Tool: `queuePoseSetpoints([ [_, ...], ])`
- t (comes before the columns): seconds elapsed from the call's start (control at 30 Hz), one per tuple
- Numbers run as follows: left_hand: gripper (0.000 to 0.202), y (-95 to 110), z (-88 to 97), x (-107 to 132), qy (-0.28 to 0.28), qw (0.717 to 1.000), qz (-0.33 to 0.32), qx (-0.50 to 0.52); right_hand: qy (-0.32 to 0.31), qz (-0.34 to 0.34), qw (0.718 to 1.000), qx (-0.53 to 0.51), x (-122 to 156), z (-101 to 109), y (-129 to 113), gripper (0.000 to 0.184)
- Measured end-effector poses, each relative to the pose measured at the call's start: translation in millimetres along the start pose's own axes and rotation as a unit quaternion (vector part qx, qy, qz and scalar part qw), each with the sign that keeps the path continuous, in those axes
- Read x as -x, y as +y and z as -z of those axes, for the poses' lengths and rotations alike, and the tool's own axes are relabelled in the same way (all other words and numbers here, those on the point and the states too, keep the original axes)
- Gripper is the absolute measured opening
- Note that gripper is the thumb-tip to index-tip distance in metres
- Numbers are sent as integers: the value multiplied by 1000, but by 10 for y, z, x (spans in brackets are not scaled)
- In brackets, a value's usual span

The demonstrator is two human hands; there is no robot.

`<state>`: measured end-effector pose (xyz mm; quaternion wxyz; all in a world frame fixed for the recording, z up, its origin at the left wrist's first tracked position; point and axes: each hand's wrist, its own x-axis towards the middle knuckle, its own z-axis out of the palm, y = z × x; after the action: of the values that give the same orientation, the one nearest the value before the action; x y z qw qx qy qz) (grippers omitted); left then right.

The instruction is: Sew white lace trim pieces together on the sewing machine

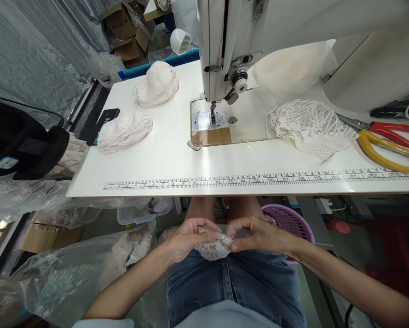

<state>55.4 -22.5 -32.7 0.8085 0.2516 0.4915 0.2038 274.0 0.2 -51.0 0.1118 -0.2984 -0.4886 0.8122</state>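
Note:
Over my lap, below the table's front edge, a piece of white lace fabric (214,249) is stretched between both hands. My left hand (196,236) pinches its left side between thumb and fingers. On the right side my right hand (248,234) grips the lace and a sheer part of the cloth, fingers closed. Above them stands a white sewing machine (213,50), its needle and presser foot (213,113) over the metal plate.
Left on the white table (170,164) lie a stack of lace pieces (125,131), a pale fabric cup pile (158,84) and a dark phone (107,117). At right are white lace (310,123) and red-and-yellow-handled scissors (392,141). A purple basket (289,223) stands below.

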Motion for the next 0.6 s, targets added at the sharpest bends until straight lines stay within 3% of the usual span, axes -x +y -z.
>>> queuePoseSetpoints([
  [0.2, 39, 57, 68, 59, 27, 998, -25, -47, 37, -24, 999, -11, 5, 40, -10, 29],
  [0.27, 37, 58, 78, 74, 14, 992, -43, -122, 35, -21, 999, 16, 16, 60, -7, 30],
  [0.33, 29, 39, 71, 84, 31, 966, -98, -237, 52, -8, 996, 66, 33, 45, -17, 31],
  [0.37, 22, 22, 64, 88, 50, 941, -146, -301, 68, 6, 993, 101, 50, 24, -31, 30],
  [0.43, 6, -23, 57, 93, 83, 860, -284, -416, 99, 66, 972, 200, 105, -34, -71, 25],
  [0.53, 14, -98, 70, 85, 94, 686, -506, -515, 80, 170, 910, 369, 224, -122, -129, 22],
  [0.6, 16, -133, 79, 74, 104, 590, -596, -536, 44, 190, 886, 420, 282, -163, -145, 20],
])
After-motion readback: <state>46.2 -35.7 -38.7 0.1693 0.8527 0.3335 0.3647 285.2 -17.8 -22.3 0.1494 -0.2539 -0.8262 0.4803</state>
